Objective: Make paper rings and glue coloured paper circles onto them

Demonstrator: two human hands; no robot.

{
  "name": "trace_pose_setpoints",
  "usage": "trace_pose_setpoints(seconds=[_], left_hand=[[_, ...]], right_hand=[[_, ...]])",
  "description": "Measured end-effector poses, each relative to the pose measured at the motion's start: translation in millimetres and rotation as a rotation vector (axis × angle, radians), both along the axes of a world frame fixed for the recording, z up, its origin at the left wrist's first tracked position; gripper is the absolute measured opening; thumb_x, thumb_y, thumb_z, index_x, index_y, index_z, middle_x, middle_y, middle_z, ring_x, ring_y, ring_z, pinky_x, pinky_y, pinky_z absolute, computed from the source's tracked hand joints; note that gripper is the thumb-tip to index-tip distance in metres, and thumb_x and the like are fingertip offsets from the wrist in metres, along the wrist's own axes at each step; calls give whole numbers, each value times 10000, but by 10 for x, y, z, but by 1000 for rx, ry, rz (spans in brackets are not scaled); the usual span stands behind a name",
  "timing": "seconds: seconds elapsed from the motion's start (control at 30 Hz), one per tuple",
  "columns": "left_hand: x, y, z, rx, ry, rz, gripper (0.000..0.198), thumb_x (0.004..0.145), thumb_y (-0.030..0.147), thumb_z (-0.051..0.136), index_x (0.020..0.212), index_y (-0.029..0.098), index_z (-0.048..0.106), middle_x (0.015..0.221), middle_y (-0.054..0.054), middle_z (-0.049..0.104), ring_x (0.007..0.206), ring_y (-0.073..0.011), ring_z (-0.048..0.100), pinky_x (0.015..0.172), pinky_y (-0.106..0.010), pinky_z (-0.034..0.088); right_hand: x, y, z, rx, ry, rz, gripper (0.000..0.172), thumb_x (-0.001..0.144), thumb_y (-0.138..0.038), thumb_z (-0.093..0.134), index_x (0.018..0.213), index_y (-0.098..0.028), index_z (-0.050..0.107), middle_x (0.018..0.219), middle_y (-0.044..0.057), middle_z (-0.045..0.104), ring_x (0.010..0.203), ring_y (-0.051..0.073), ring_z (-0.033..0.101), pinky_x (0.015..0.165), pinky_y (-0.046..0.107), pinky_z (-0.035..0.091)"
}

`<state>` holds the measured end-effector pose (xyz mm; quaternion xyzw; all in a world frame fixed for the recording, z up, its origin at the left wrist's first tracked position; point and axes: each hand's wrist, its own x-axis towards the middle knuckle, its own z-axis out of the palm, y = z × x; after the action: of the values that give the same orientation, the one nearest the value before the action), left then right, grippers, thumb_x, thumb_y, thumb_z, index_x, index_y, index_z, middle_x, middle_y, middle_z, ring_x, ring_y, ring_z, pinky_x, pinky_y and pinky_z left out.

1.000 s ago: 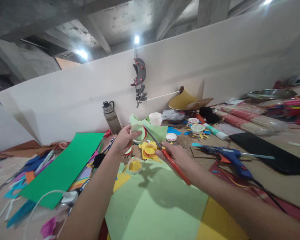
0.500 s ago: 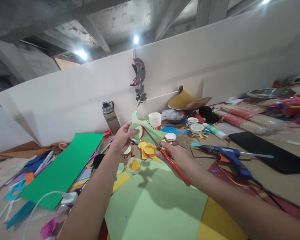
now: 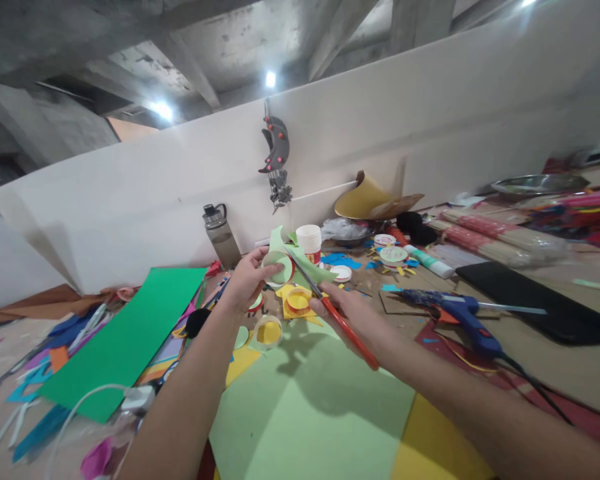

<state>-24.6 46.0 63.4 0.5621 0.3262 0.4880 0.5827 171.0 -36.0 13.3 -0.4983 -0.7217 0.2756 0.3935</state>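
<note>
My left hand [image 3: 249, 279] pinches a round paper-cup piece [image 3: 281, 269] with a red rim and a light green face. Light green felt or paper [image 3: 307, 261] sticks out around and behind it. My right hand [image 3: 347, 308] grips red-handled scissors [image 3: 337, 319], whose blades reach up-left to the green sheet beside the cup piece. Just below lie a yellow-filled cup ring [image 3: 297, 301] on yellow scraps and another round piece with a yellow centre [image 3: 268, 332]. A large light green sheet [image 3: 310, 413] spreads under my forearms.
White paper cups [image 3: 309, 240] stand stacked behind my hands, right of a grey bottle [image 3: 223, 235]. A blue glue gun [image 3: 473, 320] lies at right near a black slab [image 3: 535, 303]. At left are a green sheet [image 3: 125, 340] and a white plug with cable [image 3: 139, 398].
The cup piece in my left hand has turned and shifted slightly right and down. The green material around it has changed shape against the scissor blades. My right hand has barely moved.
</note>
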Motion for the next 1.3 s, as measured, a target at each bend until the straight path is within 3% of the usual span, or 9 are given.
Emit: trace_pose_setpoints(seconds=[0.47,0.9,1.3], left_hand=[[-54,43,3,21,-6,43,529,533,163,869,1019,161,659,884,-33,735,740,-151,671,701,-261,542],[-37,55,-12,25,-131,88,598,560,142,849,1099,171,593,856,-22,730,713,-134,673,662,-234,533],[64,-30,14,14,-33,36,710,538,165,867,1165,148,535,868,-48,736,704,-152,682,653,-247,536]], right_hand=[[-9,6,-40,14,6,8,236,864,-419,518,762,-224,430,552,-70,428,509,103,340,468,228,247],[-27,-10,-11,42,5,-32,266,857,-462,503,760,-215,498,563,-45,485,504,113,397,475,232,284],[-1,-8,0,16,-12,-39,264,876,-471,492,834,-213,523,583,-44,529,519,119,430,504,226,318]])
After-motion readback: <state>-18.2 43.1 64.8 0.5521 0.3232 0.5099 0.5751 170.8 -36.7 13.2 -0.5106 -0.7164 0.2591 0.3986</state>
